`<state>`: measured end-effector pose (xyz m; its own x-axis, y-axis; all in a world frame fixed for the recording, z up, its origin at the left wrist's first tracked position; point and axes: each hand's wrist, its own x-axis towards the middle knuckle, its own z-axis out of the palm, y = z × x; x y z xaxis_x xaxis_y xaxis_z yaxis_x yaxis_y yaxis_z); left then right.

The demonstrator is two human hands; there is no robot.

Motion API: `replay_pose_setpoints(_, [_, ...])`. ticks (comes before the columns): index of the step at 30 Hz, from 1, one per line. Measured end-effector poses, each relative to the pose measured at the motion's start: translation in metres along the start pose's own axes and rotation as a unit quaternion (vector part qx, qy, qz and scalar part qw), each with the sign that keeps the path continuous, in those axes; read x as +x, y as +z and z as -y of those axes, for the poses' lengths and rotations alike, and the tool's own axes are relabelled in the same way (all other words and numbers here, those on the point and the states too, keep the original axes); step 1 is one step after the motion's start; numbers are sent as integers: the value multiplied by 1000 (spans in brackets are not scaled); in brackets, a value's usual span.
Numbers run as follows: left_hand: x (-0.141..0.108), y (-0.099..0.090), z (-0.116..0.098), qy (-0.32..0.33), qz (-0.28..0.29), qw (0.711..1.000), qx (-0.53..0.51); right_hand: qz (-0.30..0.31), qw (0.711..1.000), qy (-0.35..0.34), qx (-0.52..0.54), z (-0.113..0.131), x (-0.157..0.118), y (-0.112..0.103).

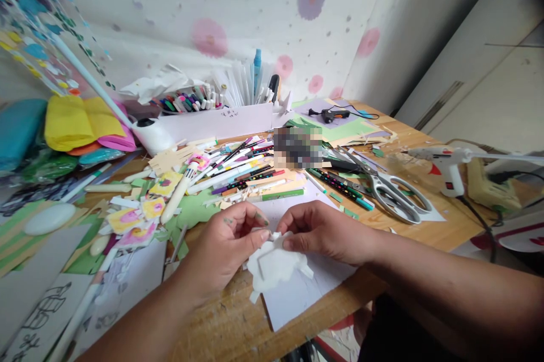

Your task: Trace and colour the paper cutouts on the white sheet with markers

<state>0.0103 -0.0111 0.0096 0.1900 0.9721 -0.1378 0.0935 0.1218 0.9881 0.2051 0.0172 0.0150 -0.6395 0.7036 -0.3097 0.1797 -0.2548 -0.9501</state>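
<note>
Both hands, left (232,248) and right (321,233), pinching white cutout (278,265), pens (250,172) beyond, scissors (397,195) beyond right hand

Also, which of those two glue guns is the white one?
The one on the right, with red details; the other, farther back on purple paper, is mostly black.

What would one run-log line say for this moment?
left hand: pinching white cutout | right hand: pinching same cutout | beneath: pale sheet | right side: silver scissors, white glue gun
</note>
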Motion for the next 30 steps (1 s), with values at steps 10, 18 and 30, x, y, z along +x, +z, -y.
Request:
replay_pose_setpoints(10, [-3, -3, 0, 0, 77, 988, -134, 29, 999, -22, 4, -4, 0, 0])
replay_pose_setpoints(18, [0, -5, 2, 37, 74, 990, -117, 42, 999, -11, 26, -1, 0, 1])
replay_pose_setpoints(30, [-1, -2, -5, 8, 65, 998, -3, 47, 999, -3, 13, -3, 1, -1])
